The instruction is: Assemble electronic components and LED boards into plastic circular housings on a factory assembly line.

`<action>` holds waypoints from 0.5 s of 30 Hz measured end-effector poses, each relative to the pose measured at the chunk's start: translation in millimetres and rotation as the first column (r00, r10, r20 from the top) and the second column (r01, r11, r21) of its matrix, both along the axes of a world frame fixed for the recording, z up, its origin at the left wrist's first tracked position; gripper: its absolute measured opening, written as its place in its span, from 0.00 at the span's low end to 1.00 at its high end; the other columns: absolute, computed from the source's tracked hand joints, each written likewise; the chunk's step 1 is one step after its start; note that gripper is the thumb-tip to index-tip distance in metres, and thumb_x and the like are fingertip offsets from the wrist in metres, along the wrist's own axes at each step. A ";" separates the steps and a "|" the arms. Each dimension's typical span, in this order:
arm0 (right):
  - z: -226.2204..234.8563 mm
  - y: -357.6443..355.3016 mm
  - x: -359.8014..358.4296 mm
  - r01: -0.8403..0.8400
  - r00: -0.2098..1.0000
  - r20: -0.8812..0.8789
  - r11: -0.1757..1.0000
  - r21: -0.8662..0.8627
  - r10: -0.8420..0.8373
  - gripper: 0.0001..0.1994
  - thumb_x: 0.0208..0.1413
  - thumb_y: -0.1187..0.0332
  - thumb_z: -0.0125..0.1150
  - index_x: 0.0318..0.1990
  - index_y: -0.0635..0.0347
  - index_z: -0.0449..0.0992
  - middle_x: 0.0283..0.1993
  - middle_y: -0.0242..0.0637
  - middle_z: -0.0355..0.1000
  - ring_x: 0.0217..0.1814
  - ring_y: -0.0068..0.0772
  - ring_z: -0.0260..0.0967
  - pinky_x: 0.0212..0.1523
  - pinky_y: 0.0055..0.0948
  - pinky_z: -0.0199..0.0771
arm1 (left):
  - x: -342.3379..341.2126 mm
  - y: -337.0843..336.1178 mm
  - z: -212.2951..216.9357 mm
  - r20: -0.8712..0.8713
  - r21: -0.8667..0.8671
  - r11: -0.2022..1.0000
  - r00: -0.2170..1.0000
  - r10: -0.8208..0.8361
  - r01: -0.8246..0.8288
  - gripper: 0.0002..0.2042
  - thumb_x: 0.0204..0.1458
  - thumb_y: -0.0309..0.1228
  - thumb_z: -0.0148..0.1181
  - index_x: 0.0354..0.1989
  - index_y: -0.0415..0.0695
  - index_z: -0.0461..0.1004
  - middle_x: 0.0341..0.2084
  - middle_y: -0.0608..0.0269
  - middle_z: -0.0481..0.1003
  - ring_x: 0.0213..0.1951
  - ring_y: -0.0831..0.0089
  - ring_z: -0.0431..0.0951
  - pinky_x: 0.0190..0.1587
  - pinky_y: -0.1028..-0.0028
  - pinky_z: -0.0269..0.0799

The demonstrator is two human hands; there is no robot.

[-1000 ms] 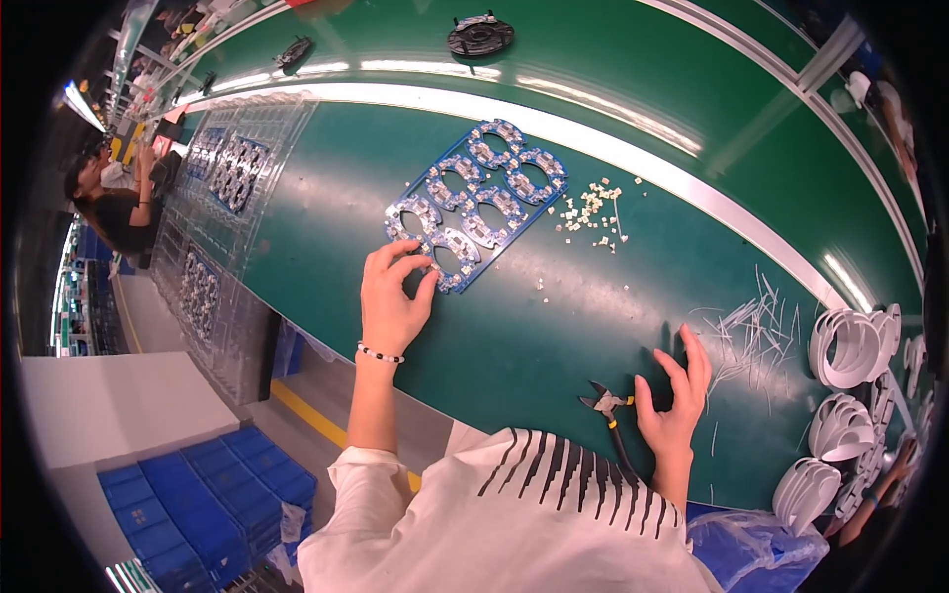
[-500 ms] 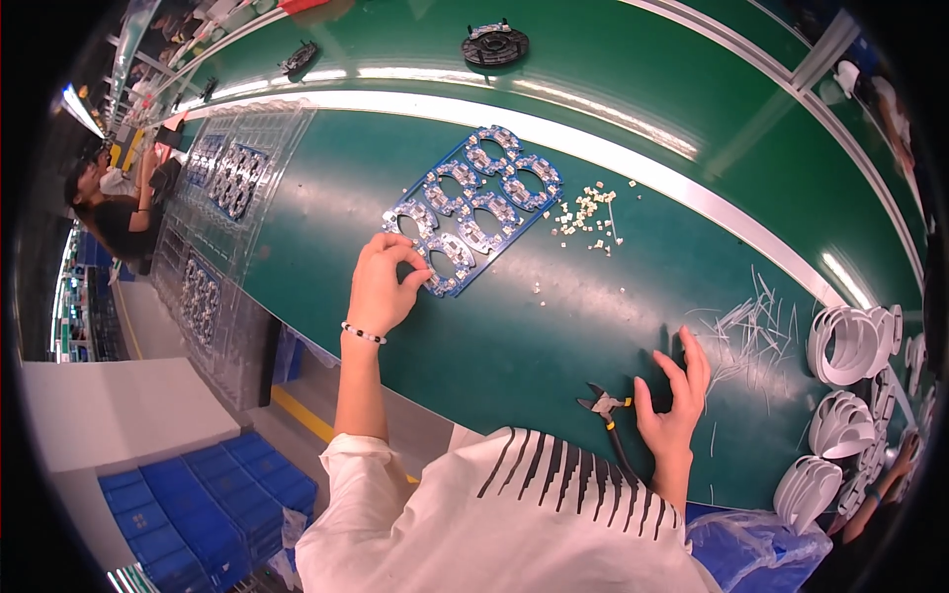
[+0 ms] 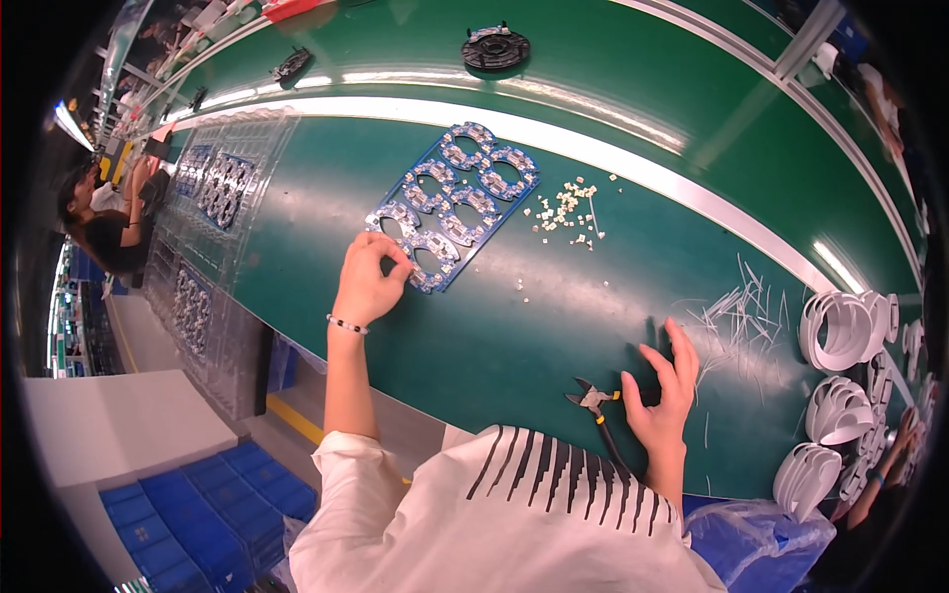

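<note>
A blue panel of ring-shaped circuit boards (image 3: 457, 198) lies on the green bench (image 3: 514, 326). My left hand (image 3: 368, 280) rests at the panel's near corner, with its fingertips pinched on the edge of the nearest ring board. My right hand (image 3: 660, 390) lies flat on the bench with its fingers spread, holding nothing. Small cutting pliers (image 3: 596, 407) with dark handles lie just left of that hand. A scatter of small white parts (image 3: 565, 211) sits to the right of the panel.
Thin white wire offcuts (image 3: 736, 311) are strewn right of my right hand. Stacks of white rings (image 3: 840, 371) stand at the far right. Clear trays with more blue panels (image 3: 213, 188) lie at the left. A black round part (image 3: 495, 46) sits far back. Another person (image 3: 104, 222) works at far left.
My left hand has slid along the panel's near corner and curled its fingers onto the nearest ring board. My right hand has stayed flat beside the pliers.
</note>
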State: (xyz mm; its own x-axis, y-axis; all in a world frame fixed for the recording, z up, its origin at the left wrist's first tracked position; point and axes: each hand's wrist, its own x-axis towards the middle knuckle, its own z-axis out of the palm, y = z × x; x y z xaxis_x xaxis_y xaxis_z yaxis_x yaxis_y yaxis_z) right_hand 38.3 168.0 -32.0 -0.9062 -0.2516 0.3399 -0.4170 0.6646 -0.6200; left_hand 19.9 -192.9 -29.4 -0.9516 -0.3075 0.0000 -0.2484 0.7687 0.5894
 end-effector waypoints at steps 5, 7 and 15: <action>0.6 -0.1 0.0 0.001 1.000 0.005 1.000 -0.001 -0.001 0.17 0.33 0.76 0.62 0.37 0.61 0.71 0.56 0.48 0.58 0.57 0.51 0.55 0.55 0.40 0.54 | -6.3 -2.8 3.2 0.013 -0.074 0.997 0.999 -0.031 0.031 0.04 0.38 0.24 0.59 0.22 0.38 0.71 0.26 0.56 0.70 0.28 0.66 0.71 0.32 0.72 0.67; 0.8 -0.4 0.6 0.002 1.000 0.012 1.000 -0.007 -0.002 0.17 0.33 0.76 0.62 0.37 0.61 0.71 0.56 0.48 0.58 0.57 0.51 0.54 0.54 0.40 0.55 | -4.8 1.0 2.0 -0.180 0.079 0.988 0.973 0.142 -0.130 0.03 0.41 0.24 0.57 0.24 0.37 0.71 0.25 0.57 0.71 0.25 0.68 0.72 0.28 0.74 0.67; 0.5 -0.3 0.6 -0.003 1.000 0.004 1.000 0.026 0.003 0.17 0.33 0.75 0.62 0.37 0.62 0.70 0.57 0.48 0.58 0.57 0.51 0.54 0.55 0.40 0.54 | -17.7 -37.3 -2.6 -0.414 -0.078 0.991 0.908 0.068 -0.110 0.06 0.42 0.22 0.57 0.30 0.38 0.74 0.27 0.59 0.74 0.27 0.71 0.74 0.28 0.75 0.69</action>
